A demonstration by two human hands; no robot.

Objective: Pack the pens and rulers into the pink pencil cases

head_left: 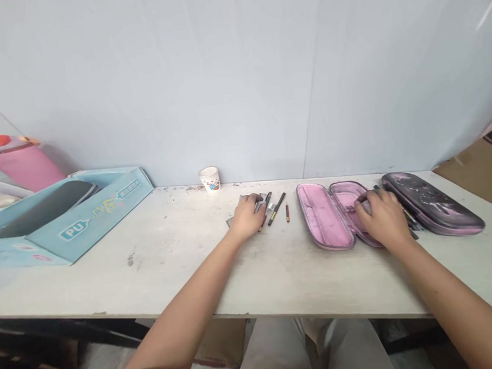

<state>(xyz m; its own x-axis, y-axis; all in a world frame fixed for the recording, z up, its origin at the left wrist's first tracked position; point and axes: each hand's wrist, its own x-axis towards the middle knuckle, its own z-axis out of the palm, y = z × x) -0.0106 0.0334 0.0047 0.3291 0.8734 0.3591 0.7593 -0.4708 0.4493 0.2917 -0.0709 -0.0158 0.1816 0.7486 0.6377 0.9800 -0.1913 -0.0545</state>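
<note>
Pink-lined pencil case (324, 216) open, right hand (384, 216) curled inside, grip unclear; left hand (247, 217) closed over silver packet (261, 204).

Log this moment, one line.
left hand: on grey flat packet | right hand: on open pink pencil case | pens: between hands

Cup (209, 179) behind pens (276, 208), open pencil case (321, 216) right of them, closed case (432, 203) beyond

Small printed paper cup (209, 180) at twelve o'clock on the tabletop (111, 283), open light-blue cardboard box (85, 229) at ten, brown cardboard sheet (474, 172) at two.
</note>
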